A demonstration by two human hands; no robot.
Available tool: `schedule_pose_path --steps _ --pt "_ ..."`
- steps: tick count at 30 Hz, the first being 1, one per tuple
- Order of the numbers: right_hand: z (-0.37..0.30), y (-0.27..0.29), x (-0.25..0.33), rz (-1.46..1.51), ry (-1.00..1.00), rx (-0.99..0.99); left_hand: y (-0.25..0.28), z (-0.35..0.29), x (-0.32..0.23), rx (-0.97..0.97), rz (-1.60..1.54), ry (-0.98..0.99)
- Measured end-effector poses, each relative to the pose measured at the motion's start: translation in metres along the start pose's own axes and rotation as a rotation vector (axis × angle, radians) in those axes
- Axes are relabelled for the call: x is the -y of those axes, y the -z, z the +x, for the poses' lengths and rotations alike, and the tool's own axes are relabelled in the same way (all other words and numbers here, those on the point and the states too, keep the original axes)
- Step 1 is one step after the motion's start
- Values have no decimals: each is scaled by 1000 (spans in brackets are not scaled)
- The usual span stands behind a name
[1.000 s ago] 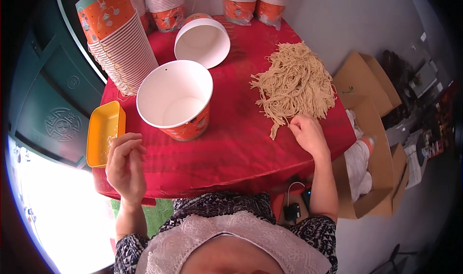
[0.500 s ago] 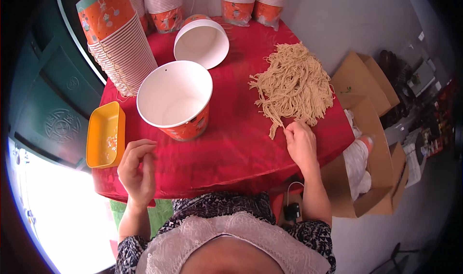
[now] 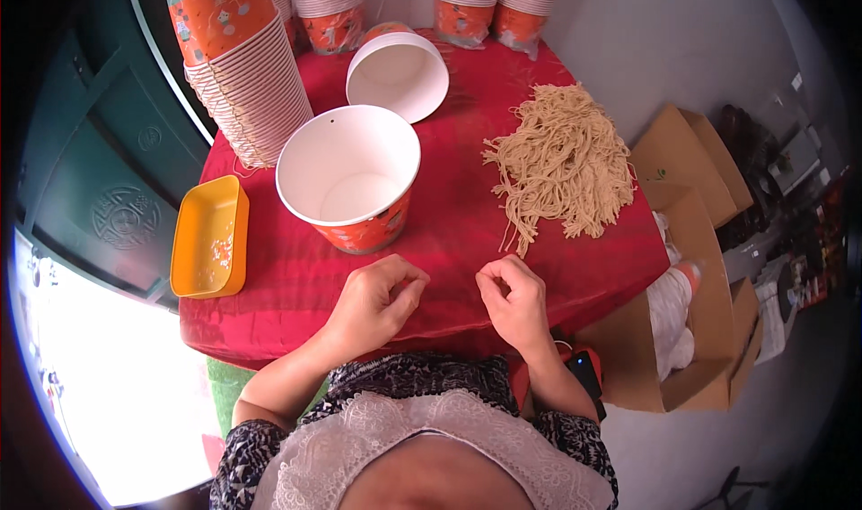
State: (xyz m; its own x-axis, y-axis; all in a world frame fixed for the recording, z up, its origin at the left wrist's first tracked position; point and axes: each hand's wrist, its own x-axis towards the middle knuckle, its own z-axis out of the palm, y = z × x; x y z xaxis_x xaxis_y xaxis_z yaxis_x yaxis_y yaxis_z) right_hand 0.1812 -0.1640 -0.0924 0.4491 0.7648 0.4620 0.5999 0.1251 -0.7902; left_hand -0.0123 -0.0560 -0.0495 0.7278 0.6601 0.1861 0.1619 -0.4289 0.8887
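Observation:
A white-lined paper bucket (image 3: 359,173) with an orange printed outside stands upright on the red-covered table, a small hole near its rim. In front of it, my left hand (image 3: 377,303) is closed, thumb against curled fingers. Facing it across a small gap, my right hand (image 3: 518,303) is closed in a pinch just below the heap of beige cords (image 3: 570,164). Whatever either pinch holds is too fine to make out. Loose cord ends hang off the heap's near edge, close to my right fingertips.
A yellow tray (image 3: 238,241) with small bits inside sits at the left. Behind are a tall stack of buckets (image 3: 256,83), another bucket (image 3: 395,79) lying tilted, and plastic-wrapped stacks (image 3: 467,12). Open cardboard boxes (image 3: 709,285) stand right of the table (image 3: 458,196).
My right hand has drawn away from the cord heap toward me and left. My left hand has moved right, in front of the bucket. The view has shifted slightly.

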Motion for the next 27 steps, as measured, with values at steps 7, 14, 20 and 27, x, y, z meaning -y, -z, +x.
schedule_pose_path --steps 7,14,20,27 --pt "24 45 -29 -309 63 -33 5 -7 11 -20 74 45" --pt "59 56 -44 -427 293 272 5 -9 10 -18 95 47" --pt "71 51 -43 -453 297 418 6 -11 8 -6 93 69" --pt "76 48 -39 -518 306 509 8 -12 8 -10 100 55"
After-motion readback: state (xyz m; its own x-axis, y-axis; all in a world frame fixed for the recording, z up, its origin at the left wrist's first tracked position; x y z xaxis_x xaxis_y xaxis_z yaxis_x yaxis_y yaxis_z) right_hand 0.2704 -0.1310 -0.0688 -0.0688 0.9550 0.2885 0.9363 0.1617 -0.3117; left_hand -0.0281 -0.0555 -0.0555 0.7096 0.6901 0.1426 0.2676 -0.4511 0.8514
